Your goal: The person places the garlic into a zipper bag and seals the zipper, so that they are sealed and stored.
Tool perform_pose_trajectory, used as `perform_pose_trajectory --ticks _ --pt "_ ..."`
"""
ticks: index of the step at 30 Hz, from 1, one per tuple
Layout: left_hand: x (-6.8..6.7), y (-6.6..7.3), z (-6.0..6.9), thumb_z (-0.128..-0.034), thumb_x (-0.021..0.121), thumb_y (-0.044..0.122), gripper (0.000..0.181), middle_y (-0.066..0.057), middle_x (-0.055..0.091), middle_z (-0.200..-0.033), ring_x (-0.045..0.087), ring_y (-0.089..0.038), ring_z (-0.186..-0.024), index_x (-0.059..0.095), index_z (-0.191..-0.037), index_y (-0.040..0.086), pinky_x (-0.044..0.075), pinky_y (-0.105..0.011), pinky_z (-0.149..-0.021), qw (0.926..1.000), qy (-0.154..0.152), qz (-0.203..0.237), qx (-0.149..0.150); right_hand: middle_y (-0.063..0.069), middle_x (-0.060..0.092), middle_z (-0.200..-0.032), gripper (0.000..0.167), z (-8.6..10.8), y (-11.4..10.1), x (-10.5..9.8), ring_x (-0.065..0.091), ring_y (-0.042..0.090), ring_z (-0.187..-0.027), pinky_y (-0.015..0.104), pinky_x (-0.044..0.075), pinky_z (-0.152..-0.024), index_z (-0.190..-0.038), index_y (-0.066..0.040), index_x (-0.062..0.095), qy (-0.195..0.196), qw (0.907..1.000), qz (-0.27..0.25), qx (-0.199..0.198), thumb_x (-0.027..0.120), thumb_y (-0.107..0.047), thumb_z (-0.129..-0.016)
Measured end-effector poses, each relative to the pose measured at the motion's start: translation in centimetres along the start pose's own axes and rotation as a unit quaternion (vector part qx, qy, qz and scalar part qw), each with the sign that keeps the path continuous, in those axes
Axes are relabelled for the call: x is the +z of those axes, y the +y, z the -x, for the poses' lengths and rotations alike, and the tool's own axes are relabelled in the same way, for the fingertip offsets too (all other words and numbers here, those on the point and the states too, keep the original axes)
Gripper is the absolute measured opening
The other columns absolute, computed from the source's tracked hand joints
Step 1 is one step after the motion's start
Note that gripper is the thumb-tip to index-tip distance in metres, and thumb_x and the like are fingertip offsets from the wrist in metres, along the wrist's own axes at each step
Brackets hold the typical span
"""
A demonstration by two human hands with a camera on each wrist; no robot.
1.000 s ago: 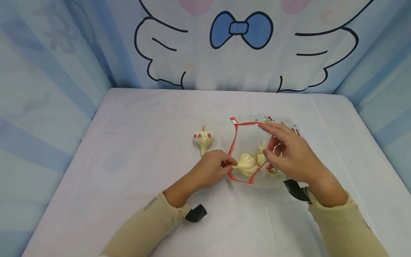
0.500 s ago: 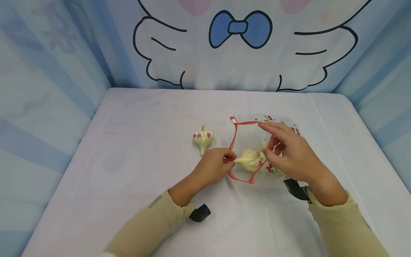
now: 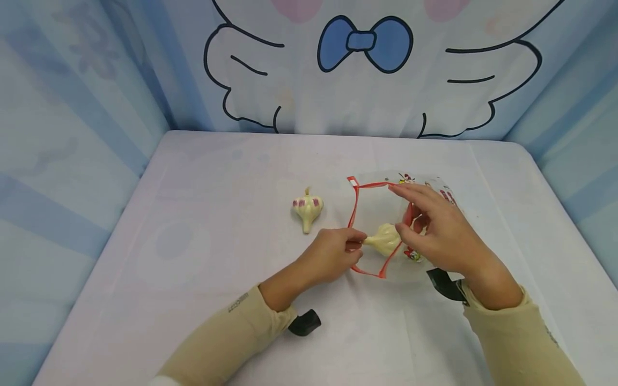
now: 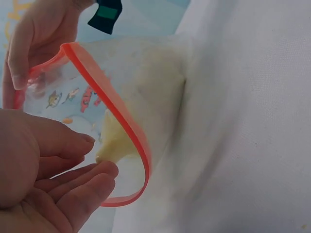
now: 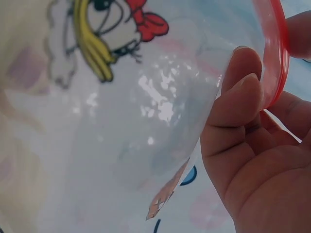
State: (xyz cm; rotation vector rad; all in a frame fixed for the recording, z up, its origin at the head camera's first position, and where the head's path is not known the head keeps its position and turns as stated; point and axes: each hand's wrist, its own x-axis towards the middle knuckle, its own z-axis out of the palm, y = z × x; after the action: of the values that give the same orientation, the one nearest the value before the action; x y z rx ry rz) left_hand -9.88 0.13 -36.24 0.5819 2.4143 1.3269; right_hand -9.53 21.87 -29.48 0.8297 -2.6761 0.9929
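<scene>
In the head view, my right hand [image 3: 439, 230] holds the red-edged mouth of a clear plastic pouch [image 3: 376, 201] apart, its fingers and thumb at the rim. Cartoon figures are printed on the film. A pale garlic bulb [image 3: 385, 239] lies inside the mouth, stem toward my left hand [image 3: 333, 252]. The left wrist view has the end of the garlic stem [image 4: 104, 154] bare beside my slightly parted left fingertips. More pale bulbs inside are blurred by the film. A second garlic bulb [image 3: 307, 212] with purple patches lies on the table, left of the pouch.
A white cloth covers the table [image 3: 217, 214]. Behind it hangs a curtain [image 3: 309, 96] with a blue bow print, and more blue curtain stands at both sides. Dark wrist straps [image 3: 304, 323] show at both sleeves.
My left hand has moved right, pushing the garlic bulb deeper into the pouch; its thumb and index finger have parted a little. The right hand and the pouch mouth have hardly moved.
</scene>
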Motion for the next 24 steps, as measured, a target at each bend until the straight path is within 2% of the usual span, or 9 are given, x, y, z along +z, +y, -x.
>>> perform_pose_trajectory --ticks 6,12,24 --pt "0.3 0.1 -0.3 -0.0946 0.067 0.006 0.037 -0.007 0.069 -0.122 0.066 -0.010 -0.108 0.065 -0.131 0.003 0.051 -0.016 -0.084 0.9999 -0.007 -0.011 0.001 0.013 0.054 -0.134 0.063 0.1 0.0 0.0 0.054 0.008 -0.074 0.013 0.048 -0.066 -0.141 -0.001 0.055 0.002 1.0000 0.003 0.000 0.070 0.011 -0.081" --pt "0.5 0.4 -0.6 -0.0957 0.067 0.011 0.043 -0.005 0.066 -0.129 0.065 -0.013 -0.104 0.060 -0.138 0.006 0.051 -0.017 -0.084 0.9992 -0.016 -0.038 -0.002 0.013 0.054 -0.136 0.063 0.4 0.1 0.1 0.055 0.007 -0.074 0.013 0.048 -0.067 -0.142 -0.002 0.054 0.001 0.9999 0.013 0.005 0.070 0.009 -0.082" --pt "0.9 0.5 -1.1 -0.0956 0.069 0.013 0.053 -0.007 0.062 -0.136 0.063 -0.019 -0.114 0.052 -0.145 0.008 0.050 -0.023 -0.092 0.9988 -0.031 -0.036 -0.008 0.012 0.054 -0.134 0.061 0.4 0.2 0.1 0.055 0.007 -0.075 0.013 0.048 -0.067 -0.142 -0.002 0.054 -0.001 0.9999 0.012 0.011 0.071 0.006 -0.084"
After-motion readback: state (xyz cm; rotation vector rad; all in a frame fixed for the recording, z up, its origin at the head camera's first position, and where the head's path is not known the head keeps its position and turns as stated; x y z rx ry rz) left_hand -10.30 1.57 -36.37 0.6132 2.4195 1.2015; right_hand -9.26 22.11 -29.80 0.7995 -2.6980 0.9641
